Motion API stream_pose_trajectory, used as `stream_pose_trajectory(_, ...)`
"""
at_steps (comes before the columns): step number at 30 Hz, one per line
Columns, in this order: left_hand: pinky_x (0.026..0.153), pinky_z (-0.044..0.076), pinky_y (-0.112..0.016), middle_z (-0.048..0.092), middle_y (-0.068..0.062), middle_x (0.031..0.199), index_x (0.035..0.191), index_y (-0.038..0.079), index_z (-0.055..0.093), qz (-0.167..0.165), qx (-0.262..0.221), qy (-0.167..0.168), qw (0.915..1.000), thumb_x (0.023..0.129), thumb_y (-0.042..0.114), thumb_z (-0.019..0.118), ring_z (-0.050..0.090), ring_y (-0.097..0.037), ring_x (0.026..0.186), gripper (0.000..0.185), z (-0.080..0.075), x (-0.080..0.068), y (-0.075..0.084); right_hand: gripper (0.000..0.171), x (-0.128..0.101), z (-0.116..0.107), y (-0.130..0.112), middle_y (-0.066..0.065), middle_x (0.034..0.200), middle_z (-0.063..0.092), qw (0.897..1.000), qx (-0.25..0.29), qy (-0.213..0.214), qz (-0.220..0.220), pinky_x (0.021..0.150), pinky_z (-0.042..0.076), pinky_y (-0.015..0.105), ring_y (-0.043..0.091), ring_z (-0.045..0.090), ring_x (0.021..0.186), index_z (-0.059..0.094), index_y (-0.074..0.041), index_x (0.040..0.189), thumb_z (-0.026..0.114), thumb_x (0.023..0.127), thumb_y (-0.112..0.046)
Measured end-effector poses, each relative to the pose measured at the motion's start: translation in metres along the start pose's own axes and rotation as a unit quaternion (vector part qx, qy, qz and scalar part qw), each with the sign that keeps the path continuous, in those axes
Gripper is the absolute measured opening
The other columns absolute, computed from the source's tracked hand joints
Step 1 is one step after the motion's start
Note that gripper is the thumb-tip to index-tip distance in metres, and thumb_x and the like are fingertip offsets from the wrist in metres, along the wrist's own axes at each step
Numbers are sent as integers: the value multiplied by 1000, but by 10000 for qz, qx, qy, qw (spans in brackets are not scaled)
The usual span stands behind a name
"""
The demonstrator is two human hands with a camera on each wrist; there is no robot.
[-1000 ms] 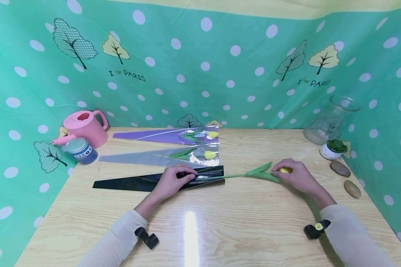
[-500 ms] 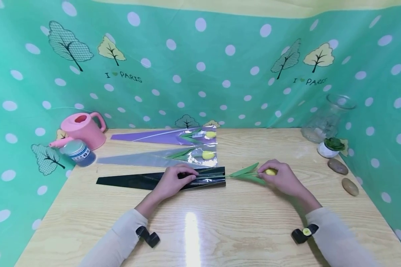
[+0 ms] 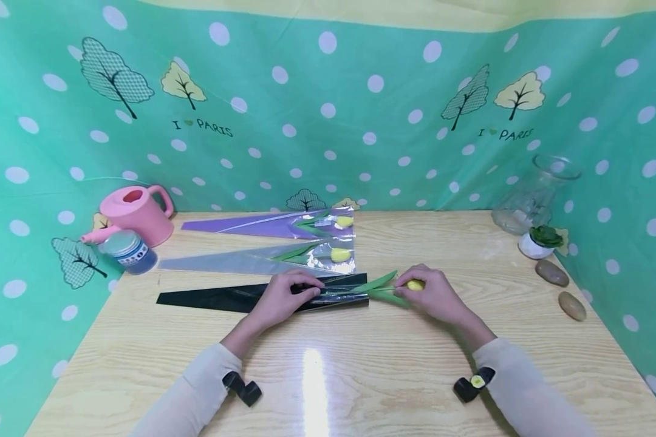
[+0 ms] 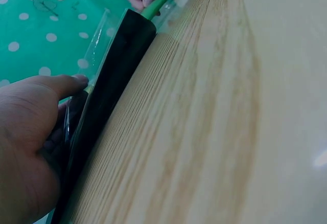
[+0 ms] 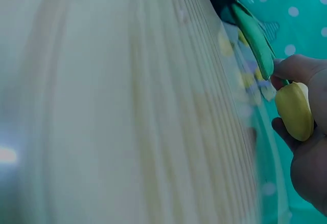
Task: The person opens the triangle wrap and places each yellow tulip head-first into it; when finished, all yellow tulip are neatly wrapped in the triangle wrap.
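Note:
A black, clear-fronted flower sleeve (image 3: 210,297) lies flat on the table, its wide mouth facing right. Near that mouth my left hand (image 3: 279,297) grips it, thumb on the clear film in the left wrist view. My right hand (image 3: 437,297) pinches a yellow tulip (image 5: 294,112) by the stem just below the bloom. The tulip's stem runs left into the sleeve, and its green leaves (image 3: 379,282) overlap the mouth. Behind the sleeve lie two more wrapped yellow tulips, one in a grey sleeve (image 3: 224,261) and one in a purple sleeve (image 3: 240,224).
At the back left stand a pink watering can (image 3: 144,215) and a blue-and-white jar (image 3: 133,252). On the right are a clear glass vase (image 3: 530,200), a small potted succulent (image 3: 541,243) and two brown stones (image 3: 552,273). A polka-dot cloth (image 3: 328,152) hangs behind the table.
My right hand has moved left with the tulip, sliding the stem deeper into the black sleeve until the leaves reach its mouth. My left hand has kept its grip on the sleeve.

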State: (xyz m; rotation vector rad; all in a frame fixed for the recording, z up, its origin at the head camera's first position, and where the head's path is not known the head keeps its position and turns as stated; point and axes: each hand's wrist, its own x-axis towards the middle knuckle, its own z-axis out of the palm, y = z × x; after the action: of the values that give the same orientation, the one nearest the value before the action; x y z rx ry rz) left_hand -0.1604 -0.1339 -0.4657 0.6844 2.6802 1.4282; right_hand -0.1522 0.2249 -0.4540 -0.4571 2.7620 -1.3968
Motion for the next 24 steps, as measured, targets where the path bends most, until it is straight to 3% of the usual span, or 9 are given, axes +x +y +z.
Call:
stream_pose_trajectory(7, 105, 51, -44, 73, 9, 115, 105, 30, 81, -31, 89, -21, 10000, 96, 23, 75, 65, -17, 119, 12, 0, 0, -1, 10, 6, 21, -6, -2, 100, 74, 9999, -48, -82, -114, 91, 53, 27, 16, 64, 100, 81, -23, 94, 83, 87, -16)
stream_pose_trajectory(14, 105, 52, -45, 73, 7, 116, 105, 28, 81, -4, 192, -50, 9998, 96, 22, 75, 65, -18, 118, 12, -1, -1, 1, 14, 5, 27, -7, -5, 103, 75, 9994, -239, -5, -253, 90, 55, 28, 16, 65, 102, 80, -24, 96, 84, 86, -15)
stream_pose_trajectory(19, 105, 52, -46, 74, 6, 116, 106, 28, 81, 11, 195, -64, 9998, 96, 23, 75, 66, -18, 118, 12, 0, -2, 0, 28, -2, 17, -5, -5, 116, 73, 9995, -235, -145, -170, 97, 53, 29, 18, 65, 112, 77, -22, 113, 84, 86, -20)
stream_pose_trajectory(24, 105, 52, -47, 74, 6, 116, 107, 27, 81, 104, 233, -26, 9997, 96, 22, 75, 66, -18, 118, 13, 1, -2, -2, 46, -11, -5, 2, -1, 122, 71, 9994, -270, -213, -15, 89, 52, 24, 18, 63, 109, 69, -17, 129, 85, 86, -20)
